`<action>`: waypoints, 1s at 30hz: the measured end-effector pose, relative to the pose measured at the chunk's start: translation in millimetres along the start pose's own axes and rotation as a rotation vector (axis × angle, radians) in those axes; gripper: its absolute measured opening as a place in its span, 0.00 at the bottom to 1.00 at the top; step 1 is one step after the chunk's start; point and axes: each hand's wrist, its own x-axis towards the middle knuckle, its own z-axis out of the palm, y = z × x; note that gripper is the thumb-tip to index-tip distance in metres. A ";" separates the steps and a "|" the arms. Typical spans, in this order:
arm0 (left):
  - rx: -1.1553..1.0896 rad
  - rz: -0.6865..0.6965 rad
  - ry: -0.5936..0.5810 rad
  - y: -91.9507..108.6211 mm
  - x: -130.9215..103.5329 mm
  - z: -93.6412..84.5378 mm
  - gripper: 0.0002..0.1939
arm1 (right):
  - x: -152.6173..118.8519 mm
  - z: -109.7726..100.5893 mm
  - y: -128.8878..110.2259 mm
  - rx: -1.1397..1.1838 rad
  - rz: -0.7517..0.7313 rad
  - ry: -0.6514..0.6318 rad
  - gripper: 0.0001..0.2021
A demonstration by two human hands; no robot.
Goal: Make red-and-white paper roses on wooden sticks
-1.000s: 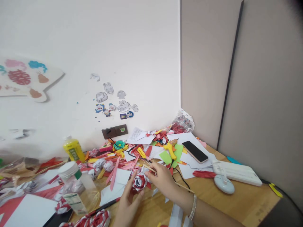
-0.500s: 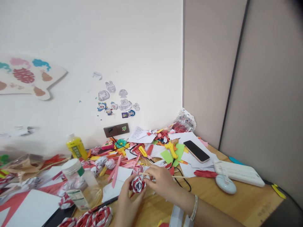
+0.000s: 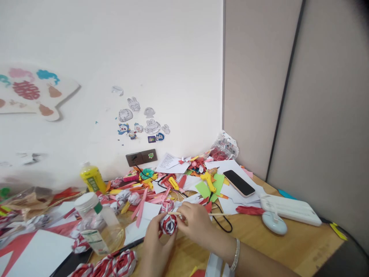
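Observation:
Between my hands is a red and white paper rose [image 3: 168, 224], its spiral face turned up. My left hand [image 3: 157, 236] is closed round the rose from the left and below. My right hand [image 3: 194, 221] grips a thin wooden stick [image 3: 219, 214] that lies across above the rose, and its fingertips touch the rose's right edge. Just behind the rose sits a pink and white paper rose [image 3: 167, 206]. More red and white twisted paper roses [image 3: 123, 263] lie in front, left of my left hand.
A clear jar [image 3: 98, 227] and a yellow bottle [image 3: 93, 177] stand at left. Paper strips [image 3: 141, 207] cover the table's back. A yellow glue gun [image 3: 209, 181], a phone [image 3: 238, 183], a mouse [image 3: 274, 222] and a white power strip-like device [image 3: 291, 209] lie at right.
The rose has turned slightly in my fingers, and the stick now lies a little more level. Both hands stay in nearly the same place.

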 end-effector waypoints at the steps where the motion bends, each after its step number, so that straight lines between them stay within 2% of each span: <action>1: -0.003 0.007 -0.002 -0.4 -0.2 0.1 0.19 | -0.1 1.3 -0.3 0.018 0.019 0.002 0.03; 5: 0.002 0.109 -0.001 -2.5 1.5 0.5 0.19 | 0.7 1.1 -1.1 0.140 0.050 -0.025 0.06; 9: 0.033 0.202 -0.080 -5.5 4.2 0.6 0.17 | 2.8 -4.6 0.0 0.236 0.045 -0.051 0.06; 12: 0.047 0.213 -0.115 -10.3 4.4 1.1 0.20 | 4.5 -9.2 0.6 0.268 0.087 -0.076 0.06; 16: 0.068 0.225 -0.105 -15.8 4.0 1.6 0.18 | 5.6 -12.9 0.3 0.310 0.098 -0.112 0.06; 23: 0.112 0.250 -0.113 -12.8 3.0 0.5 0.19 | 8.1 -10.1 6.0 0.381 0.131 -0.158 0.06; 28: 0.135 0.255 -0.102 -13.1 3.6 0.3 0.19 | 8.5 -8.6 9.9 0.415 0.167 -0.129 0.04; 30: 0.130 0.271 -0.101 -13.5 3.6 0.5 0.20 | 8.6 -7.2 12.5 0.442 0.173 -0.188 0.05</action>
